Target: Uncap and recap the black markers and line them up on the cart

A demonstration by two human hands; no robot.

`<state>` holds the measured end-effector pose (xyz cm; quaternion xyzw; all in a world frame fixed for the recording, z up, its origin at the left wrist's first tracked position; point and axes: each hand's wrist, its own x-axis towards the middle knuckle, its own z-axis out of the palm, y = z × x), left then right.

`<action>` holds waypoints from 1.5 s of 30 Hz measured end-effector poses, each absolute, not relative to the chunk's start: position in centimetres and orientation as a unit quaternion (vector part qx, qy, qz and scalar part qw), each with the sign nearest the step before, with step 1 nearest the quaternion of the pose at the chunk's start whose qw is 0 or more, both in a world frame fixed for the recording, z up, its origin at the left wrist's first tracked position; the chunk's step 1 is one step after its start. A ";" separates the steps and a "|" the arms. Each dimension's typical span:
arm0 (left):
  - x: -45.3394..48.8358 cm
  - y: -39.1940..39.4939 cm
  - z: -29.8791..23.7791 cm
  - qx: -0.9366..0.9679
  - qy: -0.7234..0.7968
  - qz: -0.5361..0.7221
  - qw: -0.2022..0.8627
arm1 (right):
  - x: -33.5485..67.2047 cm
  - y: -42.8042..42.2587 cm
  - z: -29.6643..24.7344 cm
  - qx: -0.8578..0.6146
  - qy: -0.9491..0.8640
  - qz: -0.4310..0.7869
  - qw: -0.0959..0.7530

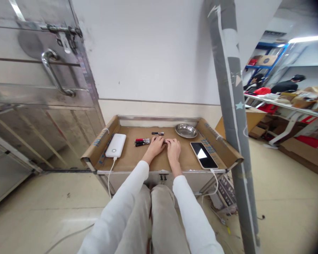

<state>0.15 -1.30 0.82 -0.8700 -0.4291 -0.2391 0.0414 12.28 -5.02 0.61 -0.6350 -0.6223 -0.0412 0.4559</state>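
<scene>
My left hand (156, 146) and my right hand (173, 147) meet over the middle of the brown-covered tabletop (132, 160). Their fingertips pinch together around something small and dark, mostly hidden by the fingers. Left of my left hand lies a small bunch of pens, with red pens (142, 140) and black pens (141, 144) side by side. Just beyond my hands, black pens (157, 133) rest across the table. A round, shallow steel dish (186, 131) sits behind my right hand, toward the back right.
A white power bank (116, 145) with a cable lies at the left, a phone (203, 155) with a cable at the right. Raised covered sides (99, 143) border the table. A grey wrapped pole (234, 106) leans at the right; a metal door (37, 70) stands left. Two people sit far right.
</scene>
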 end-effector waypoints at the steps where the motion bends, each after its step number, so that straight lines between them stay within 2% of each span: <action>1: 0.0 -1.7 0.9 -0.875 -0.424 -0.233 0.025 | 12.3 -5.0 0.7 -0.632 -0.620 -0.037 0.464; 6: -0.6 -3.3 1.1 -0.872 -0.427 -0.238 -0.004 | 12.4 -5.4 1.0 -0.616 -0.619 -0.023 0.486; 13: -1.2 -4.1 1.5 -0.788 -0.523 -0.320 0.062 | 12.3 -5.6 1.0 -0.641 -0.613 -0.002 0.463; 18: -1.2 -4.4 1.7 -0.784 -0.527 -0.317 0.085 | 12.1 -5.8 1.2 -0.625 -0.652 -0.014 0.429; 26: -1.9 -5.0 1.7 -0.711 -0.619 -0.325 0.077 | 11.2 -6.3 2.1 -0.485 -0.775 0.059 0.401; 30: -2.3 -6.2 1.8 -0.637 -0.702 -0.291 0.129 | 11.2 -5.1 1.1 -0.537 -0.753 0.028 0.380; 33: -2.3 -6.7 1.8 -0.625 -0.723 -0.266 0.128 | 11.2 -4.1 0.4 -0.597 -0.726 -0.004 0.341; 45: -2.1 -6.5 1.2 -0.672 -0.691 -0.237 0.125 | 11.3 -1.1 0.2 -0.673 -0.693 -0.050 0.254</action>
